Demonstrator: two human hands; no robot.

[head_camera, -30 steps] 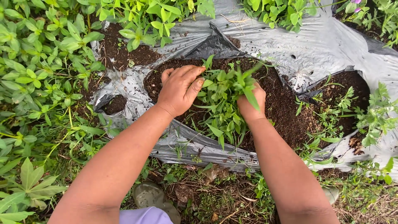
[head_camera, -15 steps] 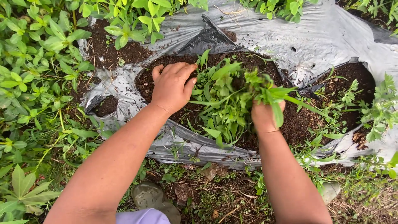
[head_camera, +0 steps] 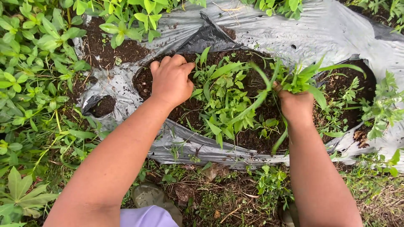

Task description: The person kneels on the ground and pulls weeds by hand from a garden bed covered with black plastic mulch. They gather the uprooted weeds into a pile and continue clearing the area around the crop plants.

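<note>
A person's right hand [head_camera: 296, 107] is clenched around a tuft of pulled weeds [head_camera: 301, 80] over a soil-filled opening [head_camera: 256, 134] in grey plastic mulch [head_camera: 328, 29] (leafy growth all around), while the left hand [head_camera: 171, 80] rests fingers-down on the soil.

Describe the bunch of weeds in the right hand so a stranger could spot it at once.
Start at the grey plastic sheet over the bed, then its middle opening of dark soil. At that opening's right edge, the right hand is closed around a tuft of long, narrow green blades. Unlike the surrounding weeds, it is lifted above the soil.
</note>
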